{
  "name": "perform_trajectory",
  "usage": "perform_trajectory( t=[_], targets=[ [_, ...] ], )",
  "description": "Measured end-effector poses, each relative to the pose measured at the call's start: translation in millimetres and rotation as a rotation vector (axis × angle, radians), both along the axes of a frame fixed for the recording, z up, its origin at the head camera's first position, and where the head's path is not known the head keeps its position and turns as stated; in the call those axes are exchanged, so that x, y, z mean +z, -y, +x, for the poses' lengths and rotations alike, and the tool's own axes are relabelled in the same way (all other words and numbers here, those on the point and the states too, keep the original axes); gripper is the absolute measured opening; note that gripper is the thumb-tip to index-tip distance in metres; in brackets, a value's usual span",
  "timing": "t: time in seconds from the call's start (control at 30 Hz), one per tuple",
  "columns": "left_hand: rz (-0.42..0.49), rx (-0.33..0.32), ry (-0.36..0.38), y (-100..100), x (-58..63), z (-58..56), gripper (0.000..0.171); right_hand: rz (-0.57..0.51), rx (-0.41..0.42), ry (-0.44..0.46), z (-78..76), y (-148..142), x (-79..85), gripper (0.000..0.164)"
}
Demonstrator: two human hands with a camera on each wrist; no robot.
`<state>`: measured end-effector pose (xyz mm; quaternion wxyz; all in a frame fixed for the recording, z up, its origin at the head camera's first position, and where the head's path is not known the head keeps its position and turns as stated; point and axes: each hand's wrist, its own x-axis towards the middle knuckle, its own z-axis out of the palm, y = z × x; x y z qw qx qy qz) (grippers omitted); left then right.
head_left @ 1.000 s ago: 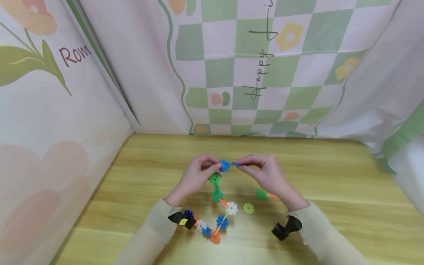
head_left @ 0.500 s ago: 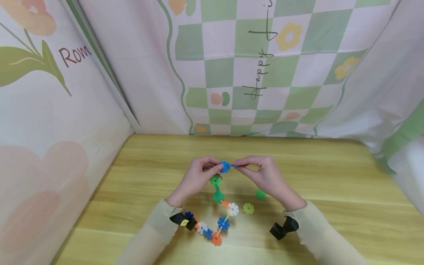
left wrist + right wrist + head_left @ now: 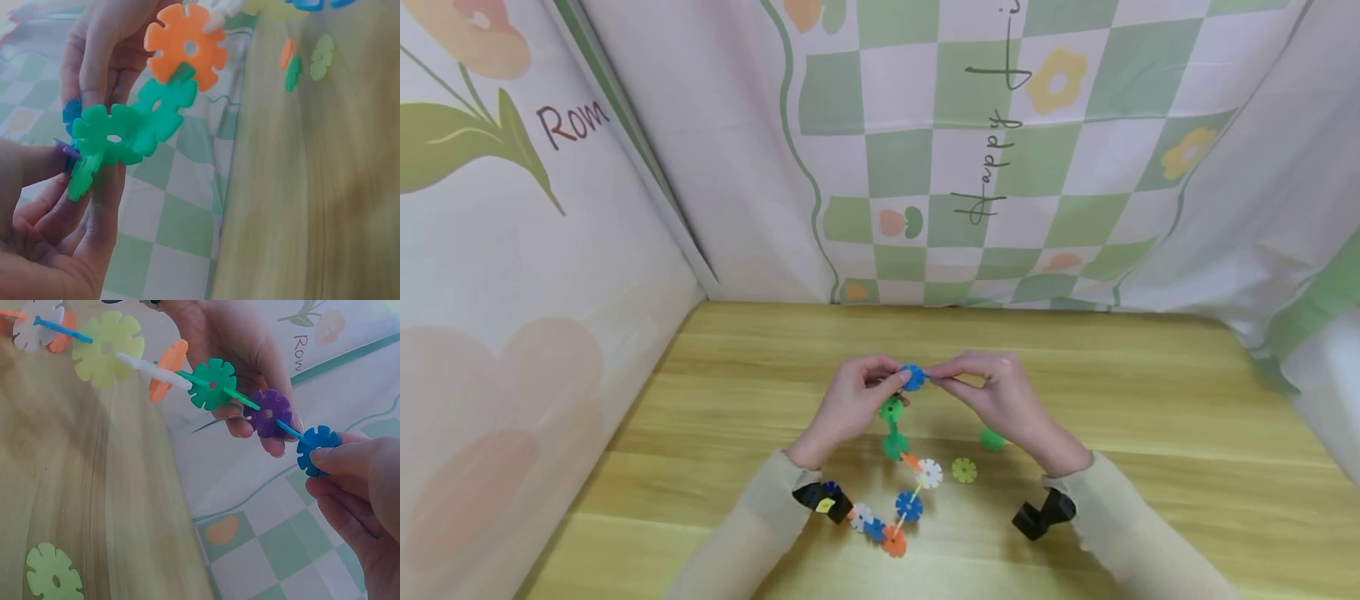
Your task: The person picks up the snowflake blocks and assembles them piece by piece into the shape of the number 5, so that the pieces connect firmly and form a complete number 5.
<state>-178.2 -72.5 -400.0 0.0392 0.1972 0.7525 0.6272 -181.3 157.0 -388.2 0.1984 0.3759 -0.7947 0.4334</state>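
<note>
A chain of slotted plastic snowflake discs hangs from my left hand [image 3: 850,400], looping down toward me in the head view. My left thumb and fingers pinch its far end, by a purple disc [image 3: 268,414] and a blue disc [image 3: 913,377]. My right hand [image 3: 1000,392] pinches the last blue disc [image 3: 318,450] between thumb and fingers, and this disc meets the other blue one edge to slot. Green discs [image 3: 114,134], an orange disc [image 3: 181,47], then white, yellow-green and blue ones follow along the chain. My left wrist partly hides the chain's other end.
On the wooden table [image 3: 1150,400] lie a loose yellow-green disc [image 3: 964,471] and a green disc [image 3: 992,439], near my right forearm. A loose orange disc [image 3: 287,53] lies beside the green one. Patterned curtains stand behind the table and at its left.
My right hand has come slightly left, and the gap between the two blue discs has narrowed. My left hand and the chain have shifted a little to the right.
</note>
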Motion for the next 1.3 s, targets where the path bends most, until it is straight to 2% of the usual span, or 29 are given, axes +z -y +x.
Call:
perform_trajectory(
  t=[0.27,0.33,0.47,0.6,0.73,0.87,1.0,1.13,1.3],
  targets=[
    [0.002,-0.007,-0.002,-1.6,1.6,-0.2,0.019,0.009,-0.015,-0.007,-0.4,-1.9,0.5,0.028],
    [-0.003,-0.012,0.000,-1.8,2.0,-0.1,0.020,0.012,-0.017,0.018,0.7,-4.2,0.7,0.028],
    [-0.019,-0.001,0.010,-1.9,3.5,-0.5,0.022,0.054,-0.054,0.144,4.9,-14.1,-0.2,0.038],
    [-0.042,0.041,0.010,-0.5,2.5,-2.1,0.022,0.194,-0.071,0.274,11.3,-27.1,-11.2,0.044],
    [-0.050,0.066,-0.006,-0.3,0.8,-2.5,0.020,0.367,0.008,0.391,21.4,-38.2,-30.3,0.041],
    [-0.033,0.104,-0.011,-0.6,-0.3,-2.2,0.018,0.461,0.072,0.474,29.8,-43.9,-43.0,0.042],
    [-0.014,0.130,-0.011,-0.6,-0.3,-1.4,0.018,0.476,0.100,0.514,33.4,-44.6,-47.3,0.037],
    [0.001,0.128,-0.004,-1.3,0.8,-0.6,0.019,0.462,0.108,0.548,34.3,-43.9,-48.8,0.029],
    [0.018,0.128,0.012,-3.0,1.6,0.2,0.019,0.435,0.102,0.594,35.4,-43.0,-52.8,0.028]
  ],
)
